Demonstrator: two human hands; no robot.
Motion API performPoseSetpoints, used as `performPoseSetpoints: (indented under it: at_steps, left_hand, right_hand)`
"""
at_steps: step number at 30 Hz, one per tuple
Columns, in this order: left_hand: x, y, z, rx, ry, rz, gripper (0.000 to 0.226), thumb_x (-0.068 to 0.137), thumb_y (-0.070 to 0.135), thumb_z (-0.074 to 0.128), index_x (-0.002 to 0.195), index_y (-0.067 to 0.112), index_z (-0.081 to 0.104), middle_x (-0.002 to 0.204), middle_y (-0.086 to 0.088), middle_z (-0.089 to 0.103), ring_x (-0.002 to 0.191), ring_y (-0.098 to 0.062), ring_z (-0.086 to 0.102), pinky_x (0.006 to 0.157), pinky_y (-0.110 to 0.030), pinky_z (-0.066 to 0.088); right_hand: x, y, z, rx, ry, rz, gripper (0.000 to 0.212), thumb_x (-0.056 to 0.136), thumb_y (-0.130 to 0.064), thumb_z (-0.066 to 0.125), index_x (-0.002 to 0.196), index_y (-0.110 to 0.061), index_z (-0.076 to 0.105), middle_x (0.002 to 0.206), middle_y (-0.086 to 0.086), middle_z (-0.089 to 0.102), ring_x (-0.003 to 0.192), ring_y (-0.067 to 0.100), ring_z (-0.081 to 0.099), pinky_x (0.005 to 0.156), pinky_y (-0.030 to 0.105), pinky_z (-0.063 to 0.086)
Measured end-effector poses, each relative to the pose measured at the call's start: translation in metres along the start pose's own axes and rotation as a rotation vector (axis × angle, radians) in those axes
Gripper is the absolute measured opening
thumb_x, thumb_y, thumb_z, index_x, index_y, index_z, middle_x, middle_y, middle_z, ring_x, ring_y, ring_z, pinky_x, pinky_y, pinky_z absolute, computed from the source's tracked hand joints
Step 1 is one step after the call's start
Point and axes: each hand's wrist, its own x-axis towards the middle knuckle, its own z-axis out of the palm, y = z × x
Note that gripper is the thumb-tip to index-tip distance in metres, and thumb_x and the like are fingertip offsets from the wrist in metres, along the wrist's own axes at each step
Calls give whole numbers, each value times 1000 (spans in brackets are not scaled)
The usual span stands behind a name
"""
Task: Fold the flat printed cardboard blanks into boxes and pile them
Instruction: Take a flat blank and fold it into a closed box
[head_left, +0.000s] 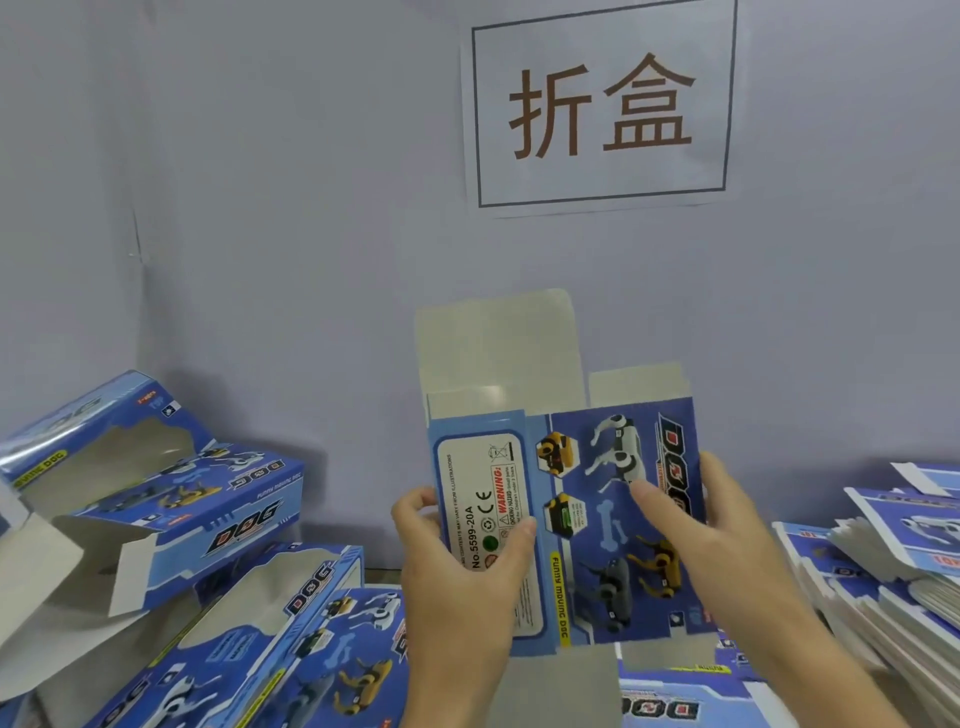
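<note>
- Two bare hands and forearms reach into view from the bottom edge, seen from the wearer's own head.
- The left hand (457, 566) wears no glove, ring or watch; its forearm is uncovered down to the bottom edge.
- The right hand (722, 525) likewise wears no glove, ring or bracelet; its forearm is bare as far as it shows, with no sleeve or cuff in sight.
- The fingernails (527, 522) look short and unpainted.
- No tattoos, plasters or markings can be made out on either hand, though the picture is somewhat soft.
</note>
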Motion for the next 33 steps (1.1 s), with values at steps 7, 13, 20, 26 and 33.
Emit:
performPoseSetpoints:
  at_steps: [7, 13, 20, 26, 33]
  left_hand:
    - [0, 7, 1, -31, 24, 96, 88, 48, 64, 78, 125, 38, 46, 102, 20, 65, 101, -1, 64, 74, -19, 59]
    - [-8, 7, 14, 49, 51, 149, 79, 44, 65, 82, 110, 52, 40, 105, 17, 61, 99, 4, 61, 70, -8, 52]
    - [-9, 2, 17, 124, 84, 129, 125, 40, 68, 89, 143, 32, 28, 130, 10, 51, 123, -12, 51, 100, -39, 52]
    - [-8, 1, 16, 213, 187, 81, 126, 37, 66, 87, 142, 30, 26, 129, 7, 50, 122, -15, 48, 101, -39, 49]
    - [-8, 9, 14, 261, 202, 52, 100, 34, 75, 74, 116, 40, 30, 100, 19, 53, 89, 0, 55, 56, -8, 38]
  right_hand:
    - [-17, 9, 15, 173, -14, -16, 33, 76, -40, 62, 108, -37, 57, 93, -16, 72, 83, 2, 72, 53, 20, 56]
    - [-19, 13, 21, 58, 108, -80, 33, 75, -43, 62, 105, -36, 49, 91, -17, 68, 85, 3, 70, 60, 26, 60]
    - [-17, 12, 29, -91, 210, -169, 55, 71, -51, 59, 119, -27, 45, 104, -13, 63, 90, -10, 60, 62, 12, 51]
    - [-18, 8, 28, -87, 188, -177, 48, 66, -55, 60, 106, -32, 48, 92, -16, 65, 89, -7, 63, 62, 16, 54]
    - [-17, 9, 26, -24, 146, -154, 41, 68, -47, 63, 104, -30, 49, 95, -13, 65, 88, -8, 63, 60, 12, 54]
